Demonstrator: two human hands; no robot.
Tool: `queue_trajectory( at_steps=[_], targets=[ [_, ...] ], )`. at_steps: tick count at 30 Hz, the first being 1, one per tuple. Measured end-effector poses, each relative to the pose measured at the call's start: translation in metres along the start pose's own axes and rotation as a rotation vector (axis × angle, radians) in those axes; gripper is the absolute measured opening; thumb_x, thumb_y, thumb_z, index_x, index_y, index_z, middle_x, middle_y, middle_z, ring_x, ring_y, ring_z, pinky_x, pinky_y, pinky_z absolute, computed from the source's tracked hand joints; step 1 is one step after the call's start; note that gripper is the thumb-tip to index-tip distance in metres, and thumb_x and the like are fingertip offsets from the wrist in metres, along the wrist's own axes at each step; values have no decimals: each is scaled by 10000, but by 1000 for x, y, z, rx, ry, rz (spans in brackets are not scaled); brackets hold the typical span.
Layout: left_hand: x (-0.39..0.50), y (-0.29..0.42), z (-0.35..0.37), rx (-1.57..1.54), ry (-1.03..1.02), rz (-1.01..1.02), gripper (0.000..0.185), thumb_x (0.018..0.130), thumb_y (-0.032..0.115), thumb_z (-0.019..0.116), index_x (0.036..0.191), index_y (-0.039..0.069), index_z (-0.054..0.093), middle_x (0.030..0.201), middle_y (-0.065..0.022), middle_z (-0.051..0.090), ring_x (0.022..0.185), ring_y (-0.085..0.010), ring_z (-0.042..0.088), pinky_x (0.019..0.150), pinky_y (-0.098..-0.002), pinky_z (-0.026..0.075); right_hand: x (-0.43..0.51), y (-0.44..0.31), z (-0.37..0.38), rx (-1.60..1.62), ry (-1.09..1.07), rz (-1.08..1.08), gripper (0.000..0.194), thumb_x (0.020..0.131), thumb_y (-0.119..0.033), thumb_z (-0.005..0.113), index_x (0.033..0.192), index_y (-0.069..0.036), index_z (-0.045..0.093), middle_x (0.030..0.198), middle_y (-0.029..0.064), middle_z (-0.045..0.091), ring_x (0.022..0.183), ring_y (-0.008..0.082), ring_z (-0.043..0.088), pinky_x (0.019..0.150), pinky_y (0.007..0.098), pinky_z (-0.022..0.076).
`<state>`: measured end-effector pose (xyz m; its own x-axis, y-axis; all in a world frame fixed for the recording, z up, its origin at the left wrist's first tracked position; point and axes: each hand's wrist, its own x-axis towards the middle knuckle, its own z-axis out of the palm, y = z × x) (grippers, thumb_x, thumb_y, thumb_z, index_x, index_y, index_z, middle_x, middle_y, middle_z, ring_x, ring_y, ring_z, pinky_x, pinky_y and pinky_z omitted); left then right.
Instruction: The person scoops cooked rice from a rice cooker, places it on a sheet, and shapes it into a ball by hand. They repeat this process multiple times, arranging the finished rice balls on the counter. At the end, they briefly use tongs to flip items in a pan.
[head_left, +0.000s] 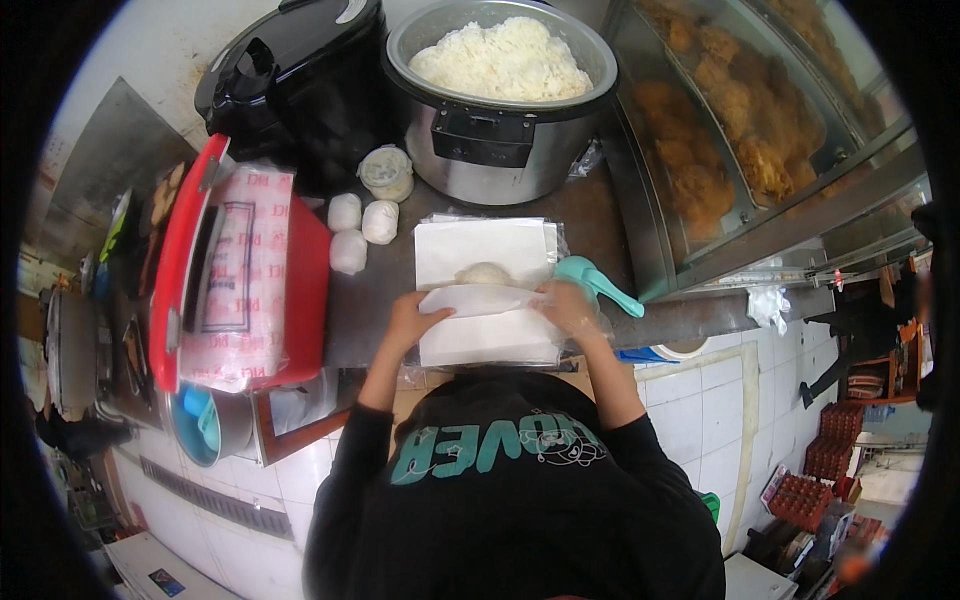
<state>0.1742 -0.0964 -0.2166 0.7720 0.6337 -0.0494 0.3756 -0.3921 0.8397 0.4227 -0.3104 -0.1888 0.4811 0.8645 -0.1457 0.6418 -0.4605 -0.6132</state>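
A mound of cooked rice (486, 274) sits on white wrapping paper (480, 241), on top of a stack of sheets. Between my hands the near edge of the top sheet (484, 301) is lifted and folded up towards the rice. My left hand (417, 319) pinches that edge at its left end, thumb on top. At its right end my right hand (566, 306), slightly blurred, grips the same sheet; a clear plastic glove seems to cover it. A turquoise scoop (596, 285) lies just beyond my right hand, its bowl partly hidden.
Behind the paper stands a rice cooker (487, 150) heaped with rice, its black lid (300, 82) raised to the left. Several white wrapped bundles (348, 251) and a lidded tub (386, 172) stand left. A red box (304, 300) holds printed wrappers. Right is a glass case (720, 135) of fried food.
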Motion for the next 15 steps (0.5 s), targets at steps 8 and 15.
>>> queue_trajectory(
  at_steps=[8,15],
  targets=[
    [-34,-1,39,-211,393,130,120,919,104,734,917,-15,722,747,-133,698,641,-225,643,606,-398,489,-19,20,47,450,442,-87,222,892,-247,774,913,-44,686,787,125,672,721,292,626,721,390,504],
    [-23,2,22,371,122,-40,172,950,180,678,1044,40,711,895,-103,716,767,-284,662,702,-379,506,-31,2,27,-67,485,160,286,948,-371,673,998,-89,696,849,116,700,790,338,682,743,463,524]
  ],
)
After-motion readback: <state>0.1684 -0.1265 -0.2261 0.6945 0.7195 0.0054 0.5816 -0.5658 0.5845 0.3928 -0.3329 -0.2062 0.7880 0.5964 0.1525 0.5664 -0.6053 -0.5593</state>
